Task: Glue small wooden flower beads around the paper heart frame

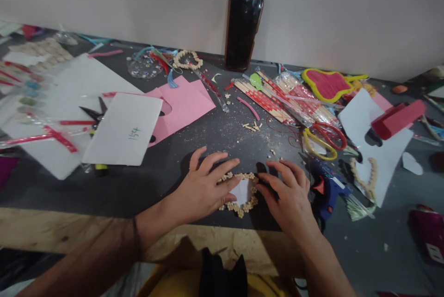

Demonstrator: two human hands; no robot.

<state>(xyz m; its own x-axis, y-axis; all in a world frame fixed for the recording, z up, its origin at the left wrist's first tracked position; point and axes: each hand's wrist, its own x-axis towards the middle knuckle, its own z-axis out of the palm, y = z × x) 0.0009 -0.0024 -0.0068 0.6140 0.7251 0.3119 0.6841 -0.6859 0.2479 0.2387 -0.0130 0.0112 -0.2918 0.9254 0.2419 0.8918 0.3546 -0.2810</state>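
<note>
A small ring-shaped frame of pale wooden pieces (240, 213) lies on the dark tabletop close to its front edge, with a white paper (242, 191) in its middle. My left hand (204, 188) has its fingers spread, reaching over the frame's left side and partly covering it. At the right side, my right hand (289, 193) is curled, its thumb and index finger close together on the frame's edge. Just beyond the frame are loose bits of cut wooden stick (253, 126) and pale crumbs.
A blue glue gun (328, 190) and red-and-yellow-handled scissors (321, 140) lie right of my right hand. Packed chopsticks (265, 102) lie behind. Pink paper (185, 109), a white card (123, 130) and pliers (95, 111) are at left. A phone (243, 31) leans on the wall.
</note>
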